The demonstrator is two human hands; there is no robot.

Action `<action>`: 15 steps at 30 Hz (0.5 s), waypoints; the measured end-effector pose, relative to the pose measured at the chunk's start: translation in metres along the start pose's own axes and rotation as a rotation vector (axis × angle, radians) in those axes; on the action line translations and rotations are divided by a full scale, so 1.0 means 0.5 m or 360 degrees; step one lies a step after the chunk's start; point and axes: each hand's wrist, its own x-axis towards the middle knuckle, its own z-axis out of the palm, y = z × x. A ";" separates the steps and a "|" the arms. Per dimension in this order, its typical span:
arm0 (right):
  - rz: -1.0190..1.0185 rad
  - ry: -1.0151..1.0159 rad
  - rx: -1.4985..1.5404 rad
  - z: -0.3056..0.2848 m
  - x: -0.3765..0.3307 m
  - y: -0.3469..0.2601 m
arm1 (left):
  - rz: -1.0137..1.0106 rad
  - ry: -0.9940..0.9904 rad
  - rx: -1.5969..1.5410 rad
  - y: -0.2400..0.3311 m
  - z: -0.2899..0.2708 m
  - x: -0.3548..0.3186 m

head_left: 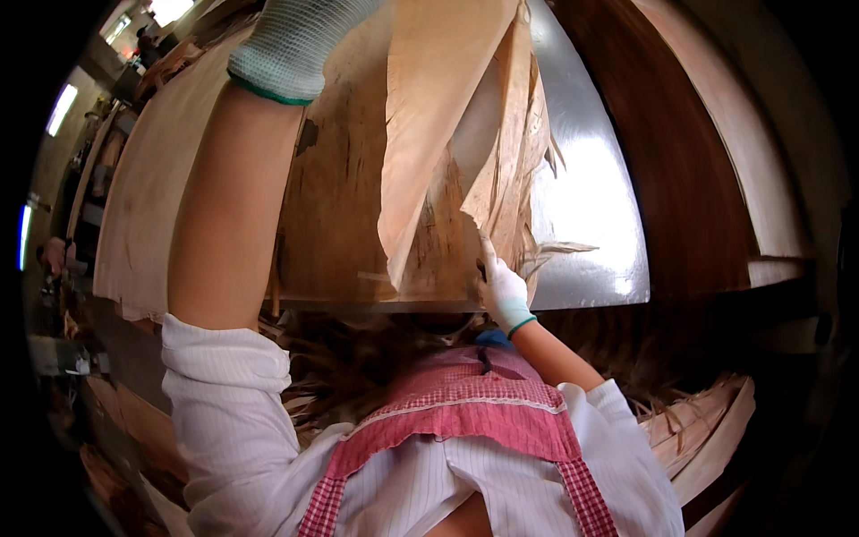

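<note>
My left hand (291, 49), in a pale knitted glove with a green cuff, reaches far over the work surface at the upper left. Its fingers run past the top edge of the picture. At the near edge is my right hand (504, 294), in a white glove, with one finger stretched up against the torn end of a crumpled strip of wood veneer (510, 161). The other fingers are curled by a small dark thing that I cannot make out. A pale, pointed veneer sheet (420, 107) lies left of the strip, over a browner, stained sheet (335, 197).
A shiny metal plate (595, 197) shows right of the strip. Beyond it lie a dark brown board (676, 152) and a pale sheet (743, 125). Another pale sheet (161, 170) lies left of my forearm. Veneer scraps (693, 430) are heaped below the surface's near edge.
</note>
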 end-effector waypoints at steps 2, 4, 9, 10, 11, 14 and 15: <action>-0.0094 0.0008 -0.0132 0.017 -0.003 -0.003 | -0.0012 -0.0035 -0.0019 -0.006 0.003 -0.007; -0.0154 0.0001 -0.0292 0.041 -0.002 0.013 | 0.0061 -0.0049 -0.0072 -0.021 0.005 -0.012; 0.0324 -0.0142 -0.0097 0.067 0.013 -0.039 | 0.0062 0.0005 -0.0124 -0.009 -0.007 -0.030; 0.0304 -0.0093 -0.0065 0.080 0.012 -0.046 | 0.0001 0.0017 -0.0155 -0.008 0.004 -0.026; 0.0302 -0.0094 -0.0049 0.093 0.012 -0.063 | -0.0064 0.0031 -0.0162 -0.002 0.007 -0.025; 0.0323 -0.0129 0.0020 0.109 0.010 -0.081 | -0.0137 -0.0002 -0.0093 0.020 0.013 -0.020; 0.0328 -0.0142 0.0034 0.109 0.015 -0.079 | -0.0056 -0.0024 -0.0057 0.017 0.009 -0.018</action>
